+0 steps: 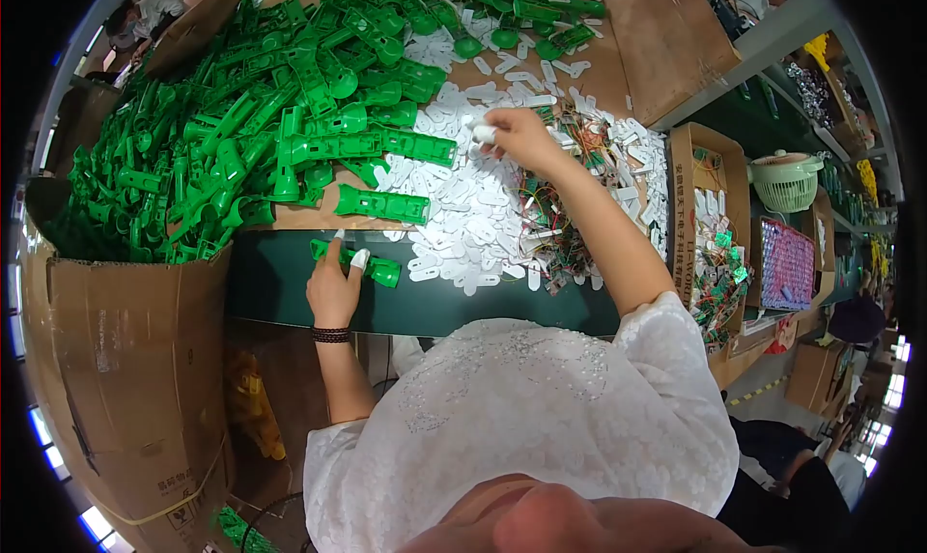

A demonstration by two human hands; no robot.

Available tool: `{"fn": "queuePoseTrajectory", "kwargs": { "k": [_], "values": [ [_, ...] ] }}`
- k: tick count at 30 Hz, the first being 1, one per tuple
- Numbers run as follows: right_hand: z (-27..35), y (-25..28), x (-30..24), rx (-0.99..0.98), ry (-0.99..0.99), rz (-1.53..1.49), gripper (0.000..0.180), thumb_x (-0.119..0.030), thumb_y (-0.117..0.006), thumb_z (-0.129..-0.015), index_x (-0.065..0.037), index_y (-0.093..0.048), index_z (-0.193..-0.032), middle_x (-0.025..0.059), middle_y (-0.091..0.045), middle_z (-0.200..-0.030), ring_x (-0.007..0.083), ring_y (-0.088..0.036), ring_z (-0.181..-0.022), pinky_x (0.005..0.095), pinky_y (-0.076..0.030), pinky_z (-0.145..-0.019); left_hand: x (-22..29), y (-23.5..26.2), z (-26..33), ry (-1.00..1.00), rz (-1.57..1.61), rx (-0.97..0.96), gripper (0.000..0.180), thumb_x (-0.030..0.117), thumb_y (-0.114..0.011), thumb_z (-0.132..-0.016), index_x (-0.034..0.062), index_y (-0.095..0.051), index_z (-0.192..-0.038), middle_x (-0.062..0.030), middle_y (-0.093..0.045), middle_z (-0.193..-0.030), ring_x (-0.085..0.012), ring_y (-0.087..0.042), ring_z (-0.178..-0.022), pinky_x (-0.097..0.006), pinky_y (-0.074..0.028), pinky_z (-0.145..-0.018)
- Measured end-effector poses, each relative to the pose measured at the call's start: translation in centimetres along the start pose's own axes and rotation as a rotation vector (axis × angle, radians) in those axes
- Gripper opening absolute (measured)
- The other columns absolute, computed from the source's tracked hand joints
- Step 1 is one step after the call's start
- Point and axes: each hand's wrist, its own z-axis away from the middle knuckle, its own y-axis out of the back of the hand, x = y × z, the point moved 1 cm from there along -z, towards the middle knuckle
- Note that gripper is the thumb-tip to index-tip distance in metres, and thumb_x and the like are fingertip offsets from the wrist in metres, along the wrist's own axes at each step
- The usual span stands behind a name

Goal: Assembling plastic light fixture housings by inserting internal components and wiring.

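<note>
My left hand (334,284), white covers on its fingertips, grips a green plastic shell (384,271) at the front edge of the dark green tabletop. The shell's left end lies under my fingers; its right end shows past the thumb. Over the heap of small white oblong plastic pieces (473,220) my right hand (517,138) is raised, fingers curled together. White shows at its fingertips; whether that is only finger covers or also a white piece, I cannot make out. Another green shell (382,205) lies between the left hand and the big green pile.
A large pile of green shells (319,80) covers the left and back, beside a tall cardboard box (135,360). Wired circuit boards (555,220) lie right of the white heap. Farther right stand a cardboard tray (684,205) and a pale green basket (784,182).
</note>
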Motion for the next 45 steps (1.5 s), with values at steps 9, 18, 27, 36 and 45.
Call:
{"fn": "queuePoseTrajectory", "kwargs": {
  "k": [9,18,27,36,45],
  "values": [
    [-0.4,-4.7,-0.4,-0.283,0.202,0.989,0.022,-0.010,-0.059,-0.063,-0.008,-0.064,-0.084,0.0154,-0.063,-0.083,0.0316,-0.061,-0.081,0.0397,-0.048,-0.071,0.2,-2.2,2.2,0.083,-0.067,0.163,0.060,0.048,-0.055,-0.079,0.0173,-0.040,-0.128,-0.0175,-0.056,-0.086,-0.0372,-0.058,-0.072,-0.045,-0.046,-0.060],
    [2.1,-3.9,-0.3,-0.110,0.332,1.005,0.017,-0.008,-0.055,-0.067,-0.009,-0.064,-0.081,0.0127,-0.063,-0.084,0.0296,-0.061,-0.078,0.0406,-0.047,-0.068,-1.3,-4.7,2.2,0.009,0.367,0.306,0.047,0.012,-0.068,-0.068,0.0127,-0.052,-0.112,-0.0074,-0.043,-0.088,-0.0209,-0.052,-0.065,-0.033,-0.047,-0.061],
    [8.4,-0.4,-0.3,0.328,0.445,0.796,0.025,-0.002,-0.054,-0.068,0.003,-0.048,-0.092,0.0215,-0.046,-0.119,0.0354,-0.045,-0.109,0.0385,-0.036,-0.094,-1.0,-5.5,2.2,0.054,1.515,0.201,0.079,-0.015,-0.047,-0.069,0.0074,-0.013,-0.136,-0.0134,-0.042,-0.115,-0.0178,-0.052,-0.092,-0.025,-0.046,-0.074],
    [15.7,-3.7,-2.1,-0.050,0.122,0.118,0.018,-0.010,-0.065,-0.075,-0.003,-0.051,-0.084,-0.0022,-0.049,-0.065,0.0045,-0.046,-0.060,0.0224,-0.038,-0.053,8.9,-4.6,4.3,-0.051,1.920,-0.630,0.065,-0.004,-0.045,-0.065,0.0033,-0.033,-0.128,-0.0142,-0.049,-0.112,-0.0244,-0.054,-0.092,-0.034,-0.048,-0.075],
    [16.9,-3.0,0.3,0.108,0.042,-0.561,0.014,0.003,-0.051,-0.080,0.002,-0.052,-0.094,0.0037,-0.059,-0.082,0.0083,-0.058,-0.073,0.0216,-0.047,-0.063,14.4,-5.2,4.0,-0.127,1.913,-1.030,0.027,0.011,-0.051,-0.079,0.0071,-0.042,-0.105,-0.0038,-0.043,-0.083,-0.0149,-0.043,-0.072,-0.030,-0.040,-0.068]
  ]
}}
